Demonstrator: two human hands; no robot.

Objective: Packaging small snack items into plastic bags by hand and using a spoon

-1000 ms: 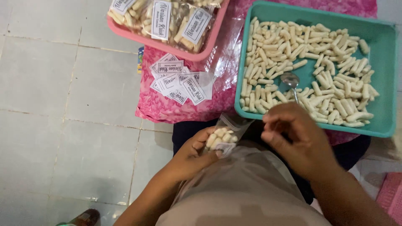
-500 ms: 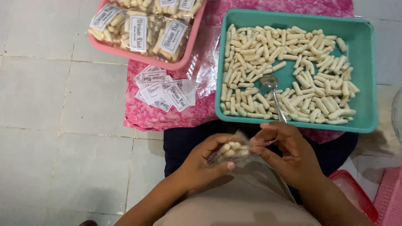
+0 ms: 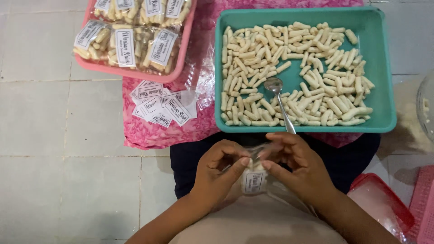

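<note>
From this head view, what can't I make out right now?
- Small clear bag: its mouth and most of its contents are hidden by the left hand and right hand.
- Spoon: handle end is covered by the right hand.
- Pink tray of packed bags: cut off by the top edge.
- Red-lidded container: contents are blurred.

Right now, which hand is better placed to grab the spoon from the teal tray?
Right, probably. The right hand sits just below the spoon, whose handle end points toward it at the teal tray rim. The left hand is farther off. Both hands pinch the small clear bag, so one must let go first.
</note>
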